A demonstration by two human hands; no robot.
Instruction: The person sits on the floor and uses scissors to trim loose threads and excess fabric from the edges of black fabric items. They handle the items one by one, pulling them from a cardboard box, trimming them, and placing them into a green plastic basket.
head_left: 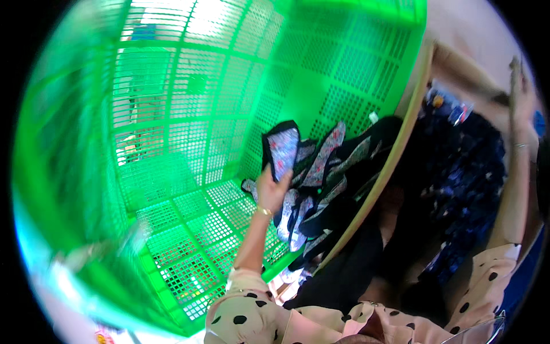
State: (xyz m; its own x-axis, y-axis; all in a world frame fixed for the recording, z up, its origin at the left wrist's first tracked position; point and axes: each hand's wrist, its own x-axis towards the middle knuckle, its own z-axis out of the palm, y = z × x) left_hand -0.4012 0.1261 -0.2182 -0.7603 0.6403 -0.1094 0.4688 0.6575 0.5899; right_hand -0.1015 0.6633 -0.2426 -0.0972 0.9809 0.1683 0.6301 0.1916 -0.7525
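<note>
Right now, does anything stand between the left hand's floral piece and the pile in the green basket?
Nothing visible does: the left hand holds the floral piece close beside the pile, with no wall of the green basket between them.

A large green plastic crate [303, 100] with perforated walls carries a loose pile of narrow pieces [327, 153] in pale print with black edging. The pile lies along the crate's right side, below its far wall. The pieces overlap at different angles, and the leftmost one sits close to the inner corner where two latticed walls meet the gridded floor [220, 215]. Just right of the crate runs a curved tan rim [409, 129], probably that of a second container. Past it lies a dark blue heap [464, 172], with a small shiny packet [459, 110] at its far end.
</note>
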